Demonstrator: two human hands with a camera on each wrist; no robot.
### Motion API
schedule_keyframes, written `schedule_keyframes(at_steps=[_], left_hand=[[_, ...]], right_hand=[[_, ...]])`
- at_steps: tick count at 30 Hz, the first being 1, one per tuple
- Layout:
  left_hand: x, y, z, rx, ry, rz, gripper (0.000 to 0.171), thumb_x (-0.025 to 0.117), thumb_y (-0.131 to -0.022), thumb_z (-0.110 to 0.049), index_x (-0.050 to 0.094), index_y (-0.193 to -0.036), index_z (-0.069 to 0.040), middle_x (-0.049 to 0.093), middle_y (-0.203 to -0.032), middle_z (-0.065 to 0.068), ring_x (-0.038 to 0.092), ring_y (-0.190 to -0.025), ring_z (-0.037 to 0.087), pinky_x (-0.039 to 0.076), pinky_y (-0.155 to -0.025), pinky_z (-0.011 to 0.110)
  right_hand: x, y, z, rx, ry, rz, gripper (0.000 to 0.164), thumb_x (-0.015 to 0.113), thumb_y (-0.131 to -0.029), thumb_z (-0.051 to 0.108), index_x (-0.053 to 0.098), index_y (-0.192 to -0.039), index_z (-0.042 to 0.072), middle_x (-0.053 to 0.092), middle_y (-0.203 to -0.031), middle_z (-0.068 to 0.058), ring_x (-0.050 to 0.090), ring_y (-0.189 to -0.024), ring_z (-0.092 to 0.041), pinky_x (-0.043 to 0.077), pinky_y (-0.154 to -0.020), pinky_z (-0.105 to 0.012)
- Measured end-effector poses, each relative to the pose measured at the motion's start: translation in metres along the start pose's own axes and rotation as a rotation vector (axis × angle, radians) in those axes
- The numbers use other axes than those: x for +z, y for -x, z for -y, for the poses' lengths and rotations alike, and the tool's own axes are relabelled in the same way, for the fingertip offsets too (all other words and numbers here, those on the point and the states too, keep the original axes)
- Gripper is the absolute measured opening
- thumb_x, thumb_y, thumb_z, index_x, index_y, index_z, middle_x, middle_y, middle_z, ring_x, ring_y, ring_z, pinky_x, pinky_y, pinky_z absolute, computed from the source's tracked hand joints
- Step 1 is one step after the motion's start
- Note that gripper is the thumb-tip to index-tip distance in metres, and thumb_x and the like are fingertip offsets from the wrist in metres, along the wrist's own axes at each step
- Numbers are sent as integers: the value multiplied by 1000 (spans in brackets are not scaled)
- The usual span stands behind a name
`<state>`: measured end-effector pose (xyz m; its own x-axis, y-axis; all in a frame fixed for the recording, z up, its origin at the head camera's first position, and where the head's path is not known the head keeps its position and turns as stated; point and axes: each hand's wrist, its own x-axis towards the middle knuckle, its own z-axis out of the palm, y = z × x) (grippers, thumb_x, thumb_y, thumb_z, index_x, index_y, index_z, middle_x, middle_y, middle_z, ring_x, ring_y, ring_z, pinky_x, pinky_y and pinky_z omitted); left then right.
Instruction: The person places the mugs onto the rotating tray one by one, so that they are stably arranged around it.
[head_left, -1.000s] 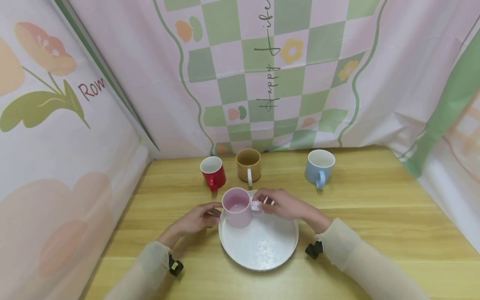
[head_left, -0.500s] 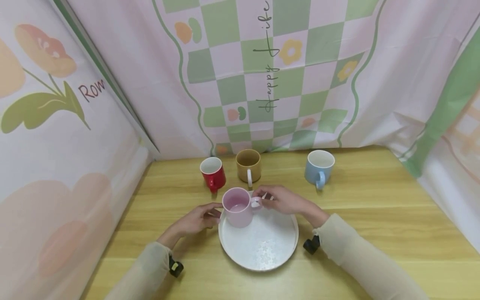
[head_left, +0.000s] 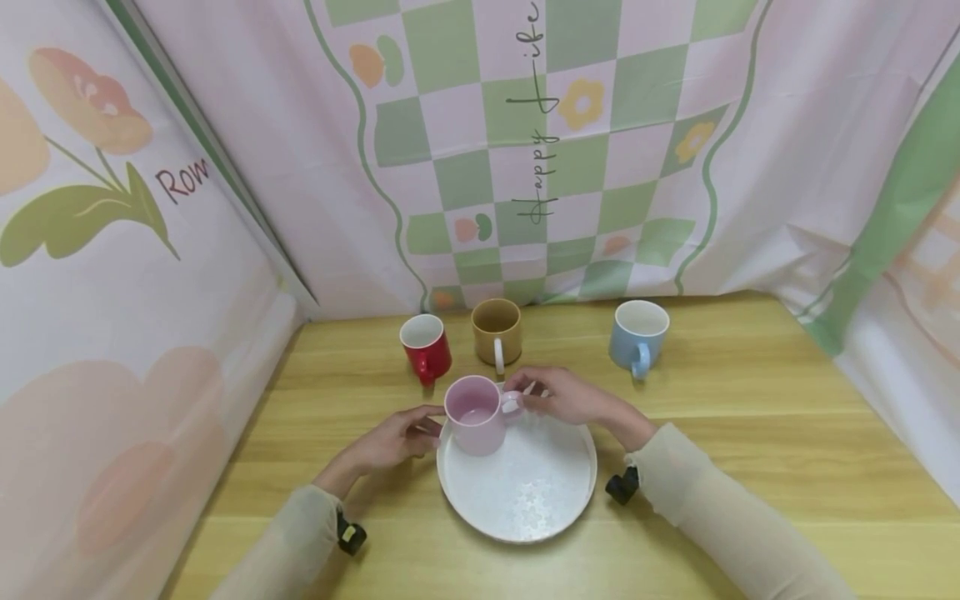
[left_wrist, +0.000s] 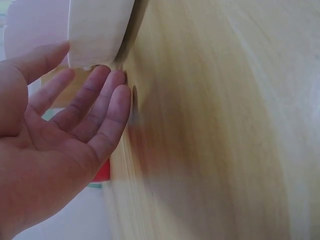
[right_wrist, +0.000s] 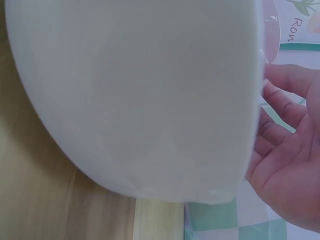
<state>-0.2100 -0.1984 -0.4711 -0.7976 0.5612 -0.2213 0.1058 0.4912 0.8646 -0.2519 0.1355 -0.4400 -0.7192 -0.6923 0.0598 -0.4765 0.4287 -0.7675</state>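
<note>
A pink mug (head_left: 474, 417) stands upright at the back left of a round white tray (head_left: 525, 492), its handle pointing right. My right hand (head_left: 566, 396) is at that handle, with thumb and forefinger pinching it. In the right wrist view the tray (right_wrist: 135, 110) hides the fingertips of the right hand (right_wrist: 290, 135). At the tray's left edge is my left hand (head_left: 393, 435), fingers loosely bent, tips close to the mug's left side. The left wrist view shows the left hand (left_wrist: 65, 120) with its palm bare and the thumb near the tray's side (left_wrist: 97, 30).
Behind the tray stand a red mug (head_left: 426, 346) and a mustard mug (head_left: 497, 333) with a white handle. A light blue mug (head_left: 639, 337) is at the back right. Printed cloth (head_left: 465, 92) hangs behind the wooden table (head_left: 720, 400).
My right hand has shifted slightly back and left at the mug's handle, its fingers less curled through it. The left hand, mug and tray stay where they were.
</note>
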Motion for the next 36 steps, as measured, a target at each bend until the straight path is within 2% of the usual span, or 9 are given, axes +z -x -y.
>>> schedule_keyframes(at_steps=[6,12,19,23,25,29,33,36], left_hand=[[0,0,-1,13,-20,3,50,59,-100,-14,46,-149,-13,61,-133,21,58,-125,36,59,-93,42],[0,0,0,12,-25,0,50,59,-100,-14,46,-149,-13,61,-134,21,58,-125,36,59,-93,41],[1,2,0,9,4,-3,49,59,-100,-14,46,-147,-12,60,-134,21,57,-126,37,59,-94,44],[1,2,-1,9,13,-9,48,59,-100,-14,46,-147,-11,60,-134,22,57,-126,37,58,-94,45],[1,2,-2,10,4,-7,49,59,-101,-14,45,-148,-11,61,-134,22,58,-126,37,59,-94,44],[0,2,-2,15,-18,6,51,58,-101,-14,44,-150,-12,60,-135,22,57,-126,37,59,-94,43],[1,2,-1,18,-15,5,51,58,-101,-13,44,-150,-12,60,-135,22,57,-127,38,59,-94,43],[1,2,-1,20,3,-2,50,59,-100,-12,45,-148,-11,60,-135,22,57,-126,39,59,-93,44]], right_hand=[[-4,3,-6,53,-16,-28,28,64,-97,17,63,-125,13,68,-113,-7,65,-93,-18,58,-73,-26],[-12,5,-7,69,-82,-56,29,62,-96,8,61,-124,5,68,-113,-14,65,-90,-20,60,-71,-28],[-19,6,-15,134,-161,-130,29,59,-96,5,61,-125,7,66,-111,-13,66,-87,-19,61,-72,-32],[-24,10,-14,133,-168,-165,28,59,-96,8,62,-124,11,66,-115,-17,66,-89,-21,60,-75,-34],[-26,12,-14,125,-152,-187,27,61,-96,13,63,-123,12,67,-118,-16,65,-96,-20,58,-83,-33],[-31,15,-14,126,-178,-216,30,65,-97,18,62,-125,10,66,-122,-17,65,-102,-21,58,-87,-35],[-33,17,-14,162,-237,-226,33,63,-99,21,58,-128,6,62,-121,-22,67,-96,-30,62,-79,-43],[-34,17,-14,175,-235,-248,33,61,-100,25,58,-128,6,63,-119,-23,67,-94,-35,61,-78,-46]])
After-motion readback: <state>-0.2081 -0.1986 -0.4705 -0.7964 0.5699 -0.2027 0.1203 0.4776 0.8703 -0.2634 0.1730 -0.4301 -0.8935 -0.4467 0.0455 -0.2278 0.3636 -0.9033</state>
